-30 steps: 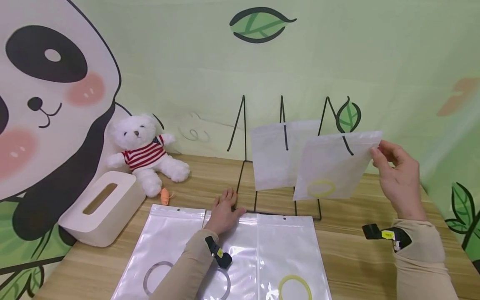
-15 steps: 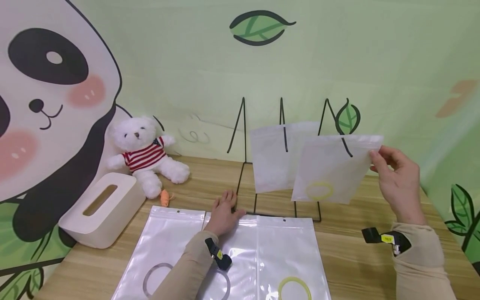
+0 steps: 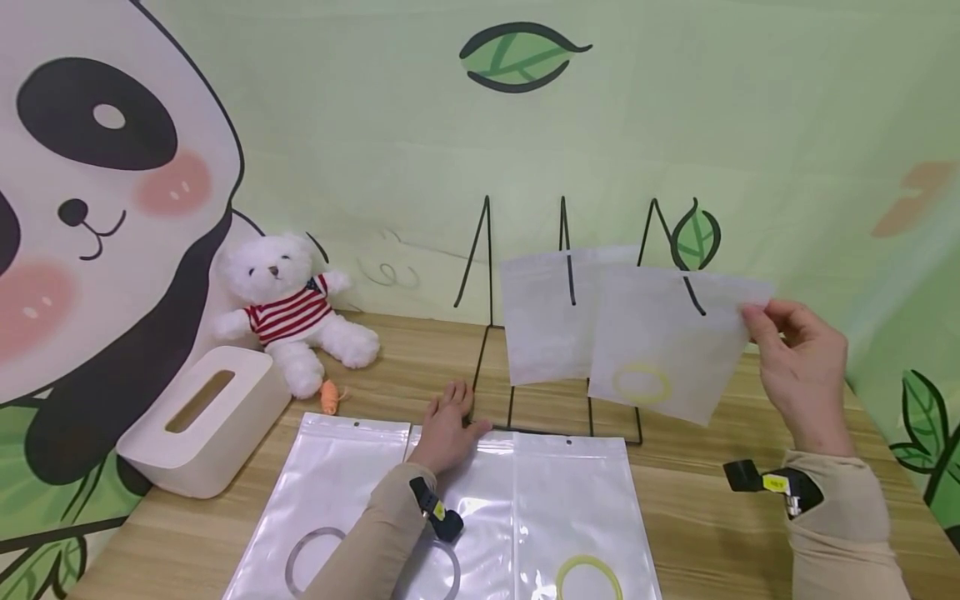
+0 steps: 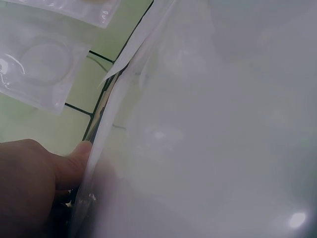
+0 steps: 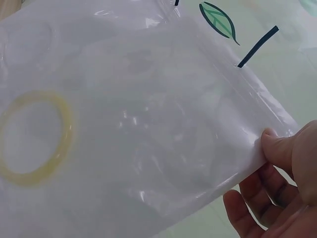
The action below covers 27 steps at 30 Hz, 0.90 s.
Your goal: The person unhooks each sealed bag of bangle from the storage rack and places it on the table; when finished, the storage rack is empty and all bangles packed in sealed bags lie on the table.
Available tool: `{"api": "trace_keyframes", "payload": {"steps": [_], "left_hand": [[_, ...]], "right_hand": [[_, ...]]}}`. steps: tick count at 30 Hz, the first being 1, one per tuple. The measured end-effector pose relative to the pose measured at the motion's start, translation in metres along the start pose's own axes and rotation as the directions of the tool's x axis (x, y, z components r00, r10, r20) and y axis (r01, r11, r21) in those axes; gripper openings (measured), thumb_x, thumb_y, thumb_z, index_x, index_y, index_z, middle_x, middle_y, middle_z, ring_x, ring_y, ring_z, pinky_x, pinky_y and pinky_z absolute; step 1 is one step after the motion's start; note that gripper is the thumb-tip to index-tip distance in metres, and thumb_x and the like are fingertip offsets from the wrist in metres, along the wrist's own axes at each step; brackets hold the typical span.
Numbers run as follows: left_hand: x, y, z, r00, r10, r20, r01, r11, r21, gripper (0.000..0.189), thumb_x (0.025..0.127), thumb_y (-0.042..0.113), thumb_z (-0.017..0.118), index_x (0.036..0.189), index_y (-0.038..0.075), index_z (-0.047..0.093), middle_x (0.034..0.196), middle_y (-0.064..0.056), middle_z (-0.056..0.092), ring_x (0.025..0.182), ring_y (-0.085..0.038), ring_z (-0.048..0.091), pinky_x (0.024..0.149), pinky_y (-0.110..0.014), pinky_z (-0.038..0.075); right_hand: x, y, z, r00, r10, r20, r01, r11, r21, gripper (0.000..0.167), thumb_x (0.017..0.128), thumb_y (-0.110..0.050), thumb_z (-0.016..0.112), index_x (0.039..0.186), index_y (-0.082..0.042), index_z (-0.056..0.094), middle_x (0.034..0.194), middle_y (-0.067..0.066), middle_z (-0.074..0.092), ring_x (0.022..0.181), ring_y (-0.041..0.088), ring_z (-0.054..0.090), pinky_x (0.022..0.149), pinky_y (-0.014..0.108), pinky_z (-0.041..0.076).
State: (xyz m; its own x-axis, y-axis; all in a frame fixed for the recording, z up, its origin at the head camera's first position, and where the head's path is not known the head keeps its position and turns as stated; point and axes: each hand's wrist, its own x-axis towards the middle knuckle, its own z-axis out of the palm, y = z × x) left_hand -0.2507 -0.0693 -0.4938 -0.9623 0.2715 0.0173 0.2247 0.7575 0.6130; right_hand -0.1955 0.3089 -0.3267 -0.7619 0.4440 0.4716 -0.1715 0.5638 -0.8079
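Note:
My right hand [image 3: 808,371] pinches the upper right corner of a frosted zip bag [image 3: 675,333] between thumb and fingers. That bag hangs from the right hook of a black wire rack [image 3: 490,275]. A yellow ring [image 5: 67,129] shows through its lower part in the right wrist view. Beside it, a second zip bag [image 3: 543,321] hangs on the middle hook, while the left hook bears nothing. My left hand [image 3: 447,427] rests on the rack's front bar with fingers stretched out; in the left wrist view, its thumb [image 4: 74,163] lies against the bar.
Three zip bags lie side by side in front: a left bag [image 3: 337,475], a middle bag [image 3: 487,475] and a right bag [image 3: 573,500], rings inside. A white tissue box [image 3: 225,450], a teddy bear [image 3: 296,312] and a small orange carrot [image 3: 329,397] stand left.
The bag in my right hand has turned slightly on its hook, its lower right corner dropping. My right hand has shifted a little right and down. The left hand has stayed on the bar.

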Motion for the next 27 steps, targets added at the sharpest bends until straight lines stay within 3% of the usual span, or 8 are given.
{"api": "trace_keyframes", "payload": {"steps": [5,13,27], "left_hand": [[-0.001,0.000,0.001,1.000,-0.002,-0.006,0.002,1.000,-0.004,0.070,0.096,0.032,0.061,0.147,-0.006,0.031,0.157,-0.020,0.020,0.147,-0.032,0.010,0.118,-0.049,0.004],[0.000,-0.001,0.001,1.000,0.000,-0.004,0.000,1.000,0.002,0.070,0.096,0.033,0.060,0.147,-0.005,0.030,0.157,-0.020,0.020,0.147,-0.031,0.010,0.118,-0.049,0.004],[0.001,-0.002,0.002,1.000,-0.018,0.004,0.018,1.000,-0.007,0.072,0.095,0.034,0.060,0.148,-0.004,0.030,0.158,-0.018,0.018,0.147,-0.029,0.008,0.118,-0.047,0.002]], "right_hand": [[-0.001,-0.001,-0.001,0.998,-0.028,-0.051,0.029,0.999,0.016,0.030,0.092,-0.025,0.067,0.103,0.004,0.069,0.086,-0.014,0.061,0.075,0.005,0.056,0.062,0.010,0.044],[-0.001,-0.002,-0.004,0.997,-0.009,-0.071,0.011,0.999,0.040,0.030,0.092,-0.024,0.067,0.107,0.002,0.070,0.087,-0.017,0.061,0.078,0.004,0.055,0.066,0.010,0.044],[-0.004,-0.014,-0.008,0.996,-0.016,-0.083,0.021,0.999,0.049,0.031,0.093,-0.025,0.066,0.110,0.000,0.070,0.089,-0.014,0.063,0.074,0.008,0.056,0.060,0.009,0.045]]}}
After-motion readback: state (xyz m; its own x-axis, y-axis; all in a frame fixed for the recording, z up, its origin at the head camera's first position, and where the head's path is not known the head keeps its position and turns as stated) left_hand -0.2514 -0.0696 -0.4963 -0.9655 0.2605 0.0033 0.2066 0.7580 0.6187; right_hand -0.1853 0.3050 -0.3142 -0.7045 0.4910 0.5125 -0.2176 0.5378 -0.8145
